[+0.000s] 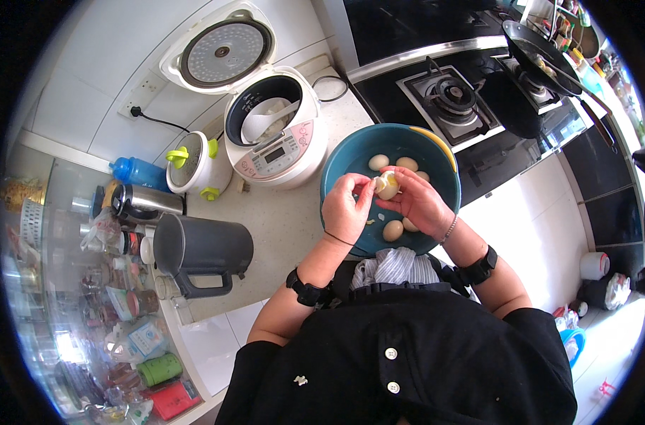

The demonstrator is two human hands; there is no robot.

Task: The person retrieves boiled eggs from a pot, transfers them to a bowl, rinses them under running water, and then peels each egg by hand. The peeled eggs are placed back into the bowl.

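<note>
A partly peeled egg [389, 187] with yellow showing on its surface rests in the fingers of my right hand [419, 199]. My left hand [349, 204] pinches a small whitish bit of shell at the egg's left side. Both hands are over a teal plastic basin [337, 159] with a yellow patch on its rim. Inside it lie several whole eggs, among them a pale egg [378, 162] at the back and a brown egg [392, 231] near the front. Small shell fragments [381, 217] lie on the basin's bottom. My right hand partly hides some of the eggs.
Left of the basin stands a rice cooker [285, 159] with its lid up and a white paddle [261, 125] inside. A small lidded pot [195, 164] and a grey pitcher [203, 255] are further left. A gas burner [454, 98] and a black wok [540, 56] are on the right.
</note>
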